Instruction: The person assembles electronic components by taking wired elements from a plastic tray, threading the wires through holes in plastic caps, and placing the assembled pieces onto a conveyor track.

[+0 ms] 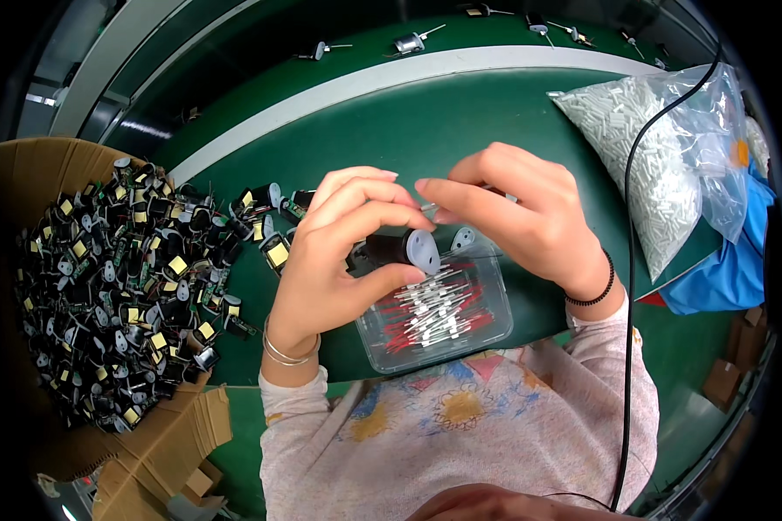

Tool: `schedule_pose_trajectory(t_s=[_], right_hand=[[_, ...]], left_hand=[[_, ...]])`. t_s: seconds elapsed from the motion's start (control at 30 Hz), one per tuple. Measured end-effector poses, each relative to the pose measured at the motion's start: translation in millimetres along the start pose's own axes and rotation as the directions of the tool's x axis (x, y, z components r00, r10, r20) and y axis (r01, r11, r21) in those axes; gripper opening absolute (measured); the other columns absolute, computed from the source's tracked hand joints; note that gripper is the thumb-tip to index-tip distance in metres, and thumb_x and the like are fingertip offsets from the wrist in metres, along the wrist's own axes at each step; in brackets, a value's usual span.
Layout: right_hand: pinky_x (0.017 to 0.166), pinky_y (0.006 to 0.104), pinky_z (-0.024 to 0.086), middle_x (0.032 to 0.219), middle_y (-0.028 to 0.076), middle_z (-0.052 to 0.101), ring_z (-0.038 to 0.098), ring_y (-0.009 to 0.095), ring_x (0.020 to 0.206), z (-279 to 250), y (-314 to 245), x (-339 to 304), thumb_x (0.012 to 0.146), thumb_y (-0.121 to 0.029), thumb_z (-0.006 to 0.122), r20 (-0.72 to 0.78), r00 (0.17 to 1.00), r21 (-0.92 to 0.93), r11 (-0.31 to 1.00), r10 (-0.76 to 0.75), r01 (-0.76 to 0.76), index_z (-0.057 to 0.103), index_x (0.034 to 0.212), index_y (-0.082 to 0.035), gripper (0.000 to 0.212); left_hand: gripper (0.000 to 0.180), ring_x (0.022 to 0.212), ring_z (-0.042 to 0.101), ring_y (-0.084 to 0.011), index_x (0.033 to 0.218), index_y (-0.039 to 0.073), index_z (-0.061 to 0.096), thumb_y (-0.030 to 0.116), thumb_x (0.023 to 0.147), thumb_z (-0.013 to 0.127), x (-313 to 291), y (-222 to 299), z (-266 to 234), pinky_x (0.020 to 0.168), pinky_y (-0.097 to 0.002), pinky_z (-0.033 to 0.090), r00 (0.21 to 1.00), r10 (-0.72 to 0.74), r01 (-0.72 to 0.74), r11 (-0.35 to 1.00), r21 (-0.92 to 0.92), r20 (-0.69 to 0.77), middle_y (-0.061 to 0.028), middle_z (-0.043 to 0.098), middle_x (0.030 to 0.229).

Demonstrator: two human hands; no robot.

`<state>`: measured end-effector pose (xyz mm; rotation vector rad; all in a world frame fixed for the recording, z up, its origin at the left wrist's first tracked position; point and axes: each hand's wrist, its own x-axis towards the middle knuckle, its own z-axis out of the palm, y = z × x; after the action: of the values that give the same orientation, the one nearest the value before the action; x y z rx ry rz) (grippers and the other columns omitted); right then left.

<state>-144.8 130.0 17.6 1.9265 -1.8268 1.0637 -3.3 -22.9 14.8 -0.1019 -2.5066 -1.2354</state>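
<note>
My left hand (pixel 321 239) is wrapped round a black cylindrical part (pixel 387 251), whose grey round end cap (pixel 423 251) with small holes faces right. Just above that cap, my right hand (pixel 526 204) pinches a thin pale piece (pixel 428 207) between thumb and forefinger; its far end is close to the left fingertips, and whether they touch it I cannot tell. Below both hands sits a clear plastic box (pixel 376 363) of red and white leads (pixel 434 311). Another grey-capped part (pixel 463 238) lies behind the box, partly hidden.
A cardboard box (pixel 17 169) at left is heaped with black cylindrical parts (pixel 135 286), some spilling onto the green table (pixel 391 117). A plastic bag of small white tubes (pixel 639 148) lies at right. A black cable (pixel 631 347) hangs down the right side. Several parts with leads (pixel 408 42) lie beyond the pale rail.
</note>
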Motion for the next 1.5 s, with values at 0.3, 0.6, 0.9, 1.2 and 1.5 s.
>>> schedule_pose_trajectory(t_s=[0.3, 0.6, 0.9, 1.2, 1.5], right_hand=[[0.067, 0.0273, 0.056, 0.084, 0.009, 0.067, 0.067, 0.018, 0.077, -3, 1, 1, 0.07, 0.001, 0.07, -0.005, 0.966, 0.664, 0.723, 0.26, -0.191, 0.066, 0.089, 0.001, 0.019], [0.061, 0.0241, 0.051, 0.081, 0.005, 0.067, 0.063, 0.014, 0.073, -4, 6, 1, 0.073, -0.002, 0.068, 0.119, 0.976, 0.756, 0.621, 0.18, -0.206, 0.067, 0.082, -0.002, 0.009], [0.063, 0.024, 0.051, 0.083, 0.007, 0.064, 0.062, 0.014, 0.077, -7, 8, 0, 0.073, 0.001, 0.067, 0.028, 0.975, 0.716, 0.676, 0.219, -0.172, 0.067, 0.082, -0.001, 0.01], [0.055, 0.0312, 0.052, 0.078, 0.013, 0.057, 0.055, 0.022, 0.068, -26, -11, -14, 0.078, -0.007, 0.064, -0.373, 0.9, 0.569, 0.822, 0.227, 0.029, 0.054, 0.089, -0.002, 0.016], [0.054, 0.0312, 0.051, 0.071, 0.013, 0.061, 0.063, 0.025, 0.063, -33, -26, -8, 0.063, 0.006, 0.07, -0.225, 0.969, 0.379, 0.925, 0.104, -0.011, 0.054, 0.082, 0.001, 0.025]], left_hand=[[0.041, 0.102, 0.052, -0.0274, 0.086, 0.007, 0.068, 0.016, 0.048, 0.08, -2, -3, 1, 0.089, -0.0382, 0.039, 0.999, 0.042, -0.034, 0.956, -0.29, 0.021, -0.0059, 0.061, 0.094], [0.042, 0.1, 0.052, -0.0243, 0.087, 0.008, 0.07, 0.019, 0.048, 0.081, -2, 0, -4, 0.088, -0.0357, 0.039, 0.995, 0.059, -0.026, 0.936, -0.352, 0.085, -0.0042, 0.061, 0.092], [0.044, 0.098, 0.052, -0.0264, 0.083, -0.003, 0.067, 0.028, 0.054, 0.081, -3, -2, 5, 0.086, -0.0363, 0.04, 1.0, -0.013, 0.02, 0.902, -0.431, 0.019, -0.0104, 0.06, 0.092], [0.038, 0.098, 0.062, -0.026, 0.099, 0.001, 0.054, -0.001, 0.066, 0.073, -5, -1, 27, 0.086, -0.0336, 0.048, 0.965, -0.045, -0.051, 0.934, -0.354, -0.258, -0.0131, 0.065, 0.1], [0.039, 0.094, 0.064, -0.0285, 0.1, 0.0, 0.048, -0.004, 0.069, 0.072, -5, -2, 34, 0.088, -0.0402, 0.047, 0.87, 0.244, -0.332, 0.933, -0.142, -0.428, -0.0188, 0.065, 0.097]])
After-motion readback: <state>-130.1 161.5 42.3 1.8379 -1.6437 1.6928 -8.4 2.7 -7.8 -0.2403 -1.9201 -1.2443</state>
